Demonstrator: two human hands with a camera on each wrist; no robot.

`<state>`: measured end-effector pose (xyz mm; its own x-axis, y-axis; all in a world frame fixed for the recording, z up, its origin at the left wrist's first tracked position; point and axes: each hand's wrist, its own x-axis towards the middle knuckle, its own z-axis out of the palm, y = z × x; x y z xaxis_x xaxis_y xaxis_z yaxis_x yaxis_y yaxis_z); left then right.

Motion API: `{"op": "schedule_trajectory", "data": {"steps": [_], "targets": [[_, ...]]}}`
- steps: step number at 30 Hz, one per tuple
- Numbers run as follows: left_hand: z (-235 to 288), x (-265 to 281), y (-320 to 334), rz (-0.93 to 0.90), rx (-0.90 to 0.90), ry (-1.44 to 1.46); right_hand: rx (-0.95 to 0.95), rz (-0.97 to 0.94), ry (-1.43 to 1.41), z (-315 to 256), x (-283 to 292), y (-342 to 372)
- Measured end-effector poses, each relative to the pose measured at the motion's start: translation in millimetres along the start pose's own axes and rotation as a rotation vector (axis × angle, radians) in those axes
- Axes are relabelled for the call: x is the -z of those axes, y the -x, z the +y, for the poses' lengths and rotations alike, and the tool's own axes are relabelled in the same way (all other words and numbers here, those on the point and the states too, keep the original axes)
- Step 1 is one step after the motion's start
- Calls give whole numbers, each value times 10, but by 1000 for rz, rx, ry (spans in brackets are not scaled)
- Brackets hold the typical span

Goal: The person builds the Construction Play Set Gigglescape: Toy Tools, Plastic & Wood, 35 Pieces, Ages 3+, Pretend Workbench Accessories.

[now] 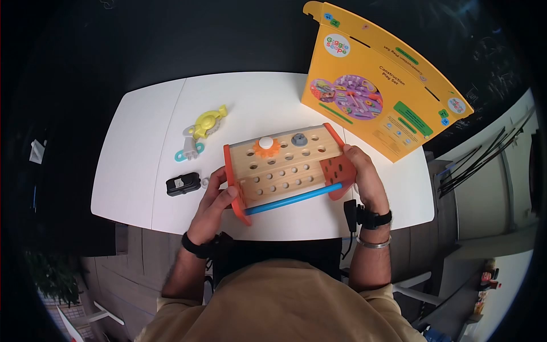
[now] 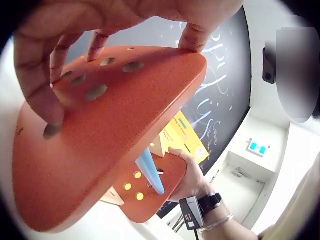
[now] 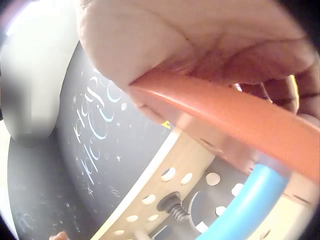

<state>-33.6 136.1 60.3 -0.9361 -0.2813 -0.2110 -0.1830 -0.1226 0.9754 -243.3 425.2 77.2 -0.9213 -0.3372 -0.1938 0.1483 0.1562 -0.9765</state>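
A wooden toy workbench (image 1: 279,165) with rows of holes, red side panels and a blue rod (image 1: 293,198) is held between two hands over the white table. My left hand (image 1: 212,208) grips its left red panel (image 2: 115,110), thumb on the edge and fingers spread over the outer face. Around the right panel (image 3: 240,120) curls my right hand (image 1: 366,176), palm against its edge. An orange gear (image 1: 266,149) with a white knob and a grey bolt (image 1: 299,139) sit in the board's upper holes. The bolt's threaded shank (image 3: 176,210) pokes out underneath.
A yellow construction play set box (image 1: 364,80) stands at the back right of the white table (image 1: 137,125). To the left lie a yellow toy saw (image 1: 207,123), a grey and teal toy piece (image 1: 190,147) and a black case (image 1: 183,184).
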Motion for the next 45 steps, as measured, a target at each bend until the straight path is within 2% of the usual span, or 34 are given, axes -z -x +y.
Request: {"op": "schedule_trajectory", "data": {"steps": [6, 8, 12, 15, 17, 22, 24, 29, 37, 40, 42, 43, 45], "targets": [[-103, 106, -63, -21, -41, -24, -24, -57, -131, 96, 15, 44], [-97, 119, -46, -45, -46, -15, -18, -48, -252, 111, -15, 101], [-84, 140, 7, -102, -80, 54, -27, -105, -264, 216, 91, 187], [-112, 158, 27, -124, -146, 119, 78, -137, -333, 292, 111, 249], [-140, 198, -17, -135, -267, 10, 154, -209, -365, 330, 148, 272], [-149, 228, 0, -131, -326, -85, 180, -225, -393, 479, 195, 344], [-220, 221, -14, -69, -369, -279, 199, -234, -210, 570, 216, 371], [-224, 211, 8, -25, -361, -313, 77, -162, -168, 832, 144, 430], [-168, 297, -32, -10, -381, -393, 50, -121, -21, 739, 111, 471], [-75, 461, -39, -26, -337, -470, 75, -114, 39, 790, 134, 464], [-62, 597, -83, 168, -243, -405, 85, -115, 48, 794, 139, 509], [-5, 656, -97, 219, -179, -354, 121, -67, -22, 707, 142, 564], [141, 724, -142, 276, -174, -353, 188, 29, -73, 653, 216, 621]]}}
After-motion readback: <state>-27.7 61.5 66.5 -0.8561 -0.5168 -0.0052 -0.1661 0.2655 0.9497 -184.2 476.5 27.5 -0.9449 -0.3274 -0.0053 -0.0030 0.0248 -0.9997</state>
